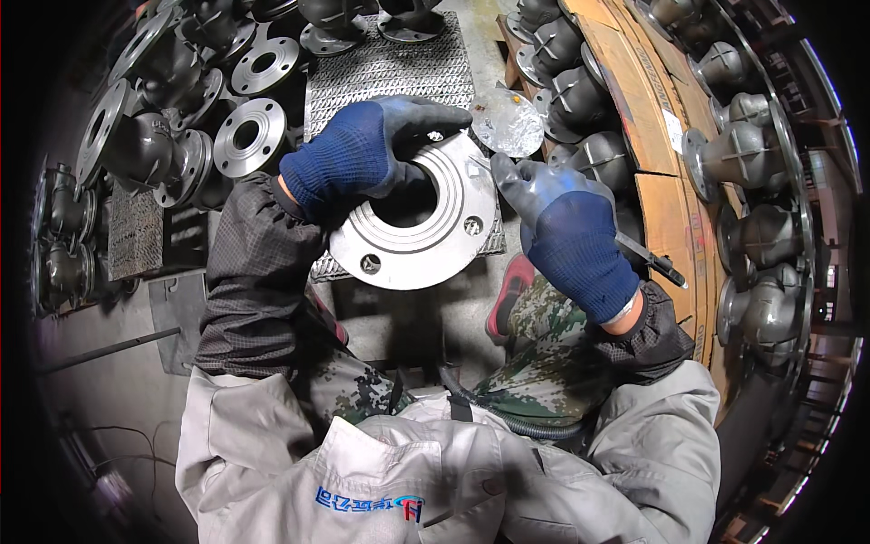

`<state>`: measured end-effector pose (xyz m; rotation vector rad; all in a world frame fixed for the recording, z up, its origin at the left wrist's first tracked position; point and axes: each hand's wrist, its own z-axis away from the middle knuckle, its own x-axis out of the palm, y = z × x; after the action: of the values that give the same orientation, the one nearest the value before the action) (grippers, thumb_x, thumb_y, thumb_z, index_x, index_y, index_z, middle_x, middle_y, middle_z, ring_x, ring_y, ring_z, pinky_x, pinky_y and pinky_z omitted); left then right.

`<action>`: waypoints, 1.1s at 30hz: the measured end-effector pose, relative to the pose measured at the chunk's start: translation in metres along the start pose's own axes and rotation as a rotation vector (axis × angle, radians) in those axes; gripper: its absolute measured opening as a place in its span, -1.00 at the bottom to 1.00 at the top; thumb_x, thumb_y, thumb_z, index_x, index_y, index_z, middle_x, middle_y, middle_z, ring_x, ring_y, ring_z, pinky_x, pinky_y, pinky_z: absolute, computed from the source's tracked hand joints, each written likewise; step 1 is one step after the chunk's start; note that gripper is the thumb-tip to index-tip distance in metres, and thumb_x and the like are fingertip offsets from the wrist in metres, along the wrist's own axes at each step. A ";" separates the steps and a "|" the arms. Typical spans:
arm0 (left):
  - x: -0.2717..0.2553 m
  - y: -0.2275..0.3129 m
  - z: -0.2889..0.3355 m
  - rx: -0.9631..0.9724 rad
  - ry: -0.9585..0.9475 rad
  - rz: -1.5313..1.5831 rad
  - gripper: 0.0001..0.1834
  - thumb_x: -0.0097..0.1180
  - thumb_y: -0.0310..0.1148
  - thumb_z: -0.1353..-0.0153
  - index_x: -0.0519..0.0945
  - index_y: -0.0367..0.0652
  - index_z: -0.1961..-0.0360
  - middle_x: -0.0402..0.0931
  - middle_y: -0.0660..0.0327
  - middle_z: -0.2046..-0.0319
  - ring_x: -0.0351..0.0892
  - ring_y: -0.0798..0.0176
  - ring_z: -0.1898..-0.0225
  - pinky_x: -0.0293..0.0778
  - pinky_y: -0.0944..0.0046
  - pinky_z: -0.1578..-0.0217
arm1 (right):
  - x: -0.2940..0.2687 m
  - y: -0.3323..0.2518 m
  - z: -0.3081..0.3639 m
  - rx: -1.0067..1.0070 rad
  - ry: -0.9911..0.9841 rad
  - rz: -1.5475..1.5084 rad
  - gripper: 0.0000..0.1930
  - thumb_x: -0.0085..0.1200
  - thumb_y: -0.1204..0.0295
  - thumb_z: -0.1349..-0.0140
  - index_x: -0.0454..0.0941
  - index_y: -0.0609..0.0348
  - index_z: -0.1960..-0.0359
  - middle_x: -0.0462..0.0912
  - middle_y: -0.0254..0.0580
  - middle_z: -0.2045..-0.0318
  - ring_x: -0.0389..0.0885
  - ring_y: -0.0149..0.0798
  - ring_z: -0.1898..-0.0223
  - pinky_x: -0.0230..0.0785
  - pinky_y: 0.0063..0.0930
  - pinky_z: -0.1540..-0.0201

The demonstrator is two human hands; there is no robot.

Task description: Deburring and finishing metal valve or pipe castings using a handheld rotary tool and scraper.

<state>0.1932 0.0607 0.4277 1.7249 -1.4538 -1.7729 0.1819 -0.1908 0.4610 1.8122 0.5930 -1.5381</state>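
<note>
A round machined metal flange [419,256] with bolt holes and a wide central bore faces up in front of me. My left hand [385,136], in a blue and dark grey glove, grips its upper left side, fingers along the far rim and thumb down at the bore. In my gloved right hand [548,195] is a slim pen-like tool [654,263]. Its thin tip reaches the flange's right face, near the far bolt hole. The tool's dark rear end sticks out past the right side of my hand. What lies beneath the flange is mostly hidden.
Under and beyond the flange lies a textured metal plate [399,72]. Flanged castings [149,150] crowd the left, and several more castings [580,100] line the right. Cardboard [675,208] runs along the right. A shiny round disc [509,125] sits beyond my right hand.
</note>
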 end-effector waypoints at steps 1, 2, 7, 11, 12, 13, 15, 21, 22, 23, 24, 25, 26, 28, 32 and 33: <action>0.001 0.000 0.000 0.009 0.010 0.006 -0.26 0.24 -0.66 0.18 0.42 -0.14 -0.16 0.48 0.04 0.03 0.50 0.13 -0.01 0.42 0.22 -0.08 | 0.005 0.003 0.003 -0.032 0.046 -0.037 -0.35 0.02 0.57 0.07 0.31 -0.10 -0.18 0.57 -0.18 0.25 0.55 -0.08 0.32 0.40 -0.19 0.39; 0.001 0.000 0.000 0.017 0.020 0.012 -0.25 0.22 -0.67 0.19 0.42 -0.13 -0.16 0.49 0.04 0.04 0.51 0.13 -0.01 0.42 0.22 -0.08 | 0.001 0.000 0.000 0.003 -0.032 -0.009 -0.34 0.03 0.57 0.08 0.31 -0.10 -0.18 0.57 -0.18 0.22 0.56 -0.08 0.31 0.40 -0.18 0.38; 0.001 -0.001 0.002 0.053 0.065 -0.038 -0.29 0.34 -0.50 0.23 0.49 -0.07 -0.10 0.54 0.05 0.07 0.57 0.08 0.07 0.49 0.23 0.04 | -0.007 0.001 -0.002 0.052 0.029 -0.127 -0.42 0.00 0.61 0.05 0.40 -0.07 -0.11 0.59 -0.15 0.24 0.56 -0.06 0.29 0.41 -0.18 0.30; 0.000 0.001 0.001 0.037 0.064 -0.057 -0.29 0.35 -0.49 0.24 0.49 -0.08 -0.09 0.54 0.04 0.07 0.57 0.07 0.08 0.49 0.22 0.04 | -0.004 0.003 -0.003 0.033 0.109 -0.187 -0.46 0.02 0.62 0.07 0.47 -0.03 -0.06 0.59 -0.16 0.29 0.55 -0.08 0.30 0.41 -0.23 0.25; 0.001 -0.002 0.001 0.063 0.075 -0.048 -0.29 0.35 -0.48 0.23 0.49 -0.07 -0.10 0.54 0.04 0.07 0.57 0.07 0.08 0.49 0.22 0.04 | -0.002 0.002 -0.004 0.013 0.135 -0.209 -0.45 0.02 0.63 0.08 0.48 -0.04 -0.06 0.58 -0.15 0.33 0.54 -0.08 0.32 0.41 -0.24 0.27; 0.002 -0.004 0.002 0.050 0.077 -0.007 -0.30 0.35 -0.48 0.22 0.49 -0.07 -0.10 0.55 0.04 0.08 0.57 0.07 0.08 0.49 0.23 0.05 | -0.006 0.000 -0.003 0.019 0.099 -0.242 -0.46 0.02 0.63 0.07 0.49 -0.04 -0.05 0.57 -0.13 0.35 0.54 -0.08 0.32 0.40 -0.24 0.27; 0.003 -0.004 0.001 0.042 0.081 0.035 -0.30 0.34 -0.48 0.21 0.49 -0.07 -0.10 0.55 0.04 0.09 0.57 0.08 0.08 0.49 0.23 0.05 | -0.011 0.002 -0.002 0.025 0.063 -0.271 -0.47 0.01 0.64 0.07 0.50 -0.04 -0.04 0.57 -0.11 0.37 0.54 -0.07 0.33 0.40 -0.24 0.27; -0.002 0.004 0.002 -0.025 -0.006 0.017 -0.26 0.25 -0.66 0.18 0.42 -0.13 -0.15 0.46 0.07 -0.01 0.48 0.16 -0.04 0.39 0.23 -0.12 | -0.004 0.015 -0.008 -0.034 0.211 -0.359 -0.59 0.03 0.57 0.06 0.57 -0.05 0.11 0.53 -0.16 0.46 0.55 -0.08 0.39 0.41 -0.23 0.36; -0.003 0.004 0.002 -0.029 -0.005 0.015 -0.26 0.25 -0.66 0.18 0.42 -0.13 -0.15 0.46 0.07 -0.01 0.48 0.16 -0.04 0.39 0.23 -0.12 | -0.009 0.014 -0.005 -0.037 0.212 -0.362 -0.59 0.03 0.57 0.06 0.57 -0.05 0.11 0.53 -0.16 0.46 0.55 -0.08 0.39 0.41 -0.23 0.36; -0.002 0.003 0.002 -0.033 -0.007 0.026 -0.26 0.26 -0.65 0.18 0.43 -0.13 -0.15 0.46 0.07 -0.02 0.48 0.16 -0.04 0.39 0.23 -0.11 | -0.014 0.014 -0.001 -0.102 0.177 -0.393 -0.60 0.02 0.57 0.06 0.57 -0.06 0.12 0.54 -0.16 0.45 0.56 -0.09 0.38 0.41 -0.23 0.36; -0.001 0.002 0.002 -0.038 -0.008 0.037 -0.26 0.26 -0.64 0.18 0.43 -0.13 -0.15 0.46 0.07 -0.02 0.48 0.15 -0.04 0.40 0.23 -0.11 | -0.017 0.016 0.001 -0.167 0.142 -0.423 -0.61 0.01 0.57 0.05 0.57 -0.07 0.13 0.54 -0.15 0.44 0.56 -0.09 0.37 0.41 -0.23 0.36; 0.000 -0.001 0.003 -0.040 -0.008 0.039 -0.26 0.26 -0.64 0.18 0.43 -0.13 -0.15 0.46 0.07 -0.02 0.48 0.15 -0.04 0.40 0.23 -0.11 | -0.018 0.021 -0.001 -0.188 0.102 -0.486 -0.61 -0.02 0.59 0.03 0.57 -0.09 0.13 0.56 -0.16 0.42 0.57 -0.08 0.36 0.42 -0.24 0.34; 0.000 0.000 0.003 -0.023 0.005 0.019 -0.26 0.26 -0.64 0.19 0.43 -0.12 -0.15 0.46 0.07 -0.02 0.49 0.15 -0.03 0.40 0.24 -0.10 | -0.018 0.024 -0.004 -0.183 0.104 -0.483 -0.61 -0.02 0.59 0.03 0.57 -0.09 0.13 0.56 -0.16 0.42 0.57 -0.08 0.36 0.42 -0.24 0.34; 0.001 0.003 0.001 -0.001 0.016 -0.001 -0.26 0.26 -0.64 0.19 0.43 -0.12 -0.15 0.47 0.07 -0.01 0.49 0.14 -0.03 0.40 0.24 -0.10 | -0.015 0.028 -0.011 -0.028 0.169 -0.419 -0.62 -0.02 0.58 0.03 0.57 -0.08 0.13 0.57 -0.16 0.42 0.58 -0.06 0.37 0.43 -0.24 0.34; 0.000 0.004 0.000 -0.063 -0.031 -0.031 -0.25 0.19 -0.70 0.18 0.41 -0.13 -0.17 0.45 0.08 -0.06 0.44 0.17 -0.09 0.34 0.23 -0.15 | -0.020 0.024 -0.006 -0.094 0.058 -0.450 -0.62 -0.02 0.57 -0.01 0.58 -0.10 0.12 0.60 -0.13 0.40 0.59 -0.05 0.39 0.45 -0.23 0.33; 0.002 0.002 0.003 -0.096 -0.011 0.138 -0.24 0.16 -0.72 0.19 0.40 -0.17 -0.17 0.43 0.08 -0.08 0.41 0.19 -0.13 0.28 0.23 -0.19 | -0.017 0.030 -0.002 -0.190 -0.014 -0.575 -0.62 0.00 0.55 -0.02 0.58 -0.12 0.09 0.62 -0.11 0.39 0.60 -0.04 0.37 0.45 -0.24 0.32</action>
<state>0.1895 0.0594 0.4278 1.5328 -1.4307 -1.7521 0.2011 -0.2083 0.4840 1.5571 1.2906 -1.7766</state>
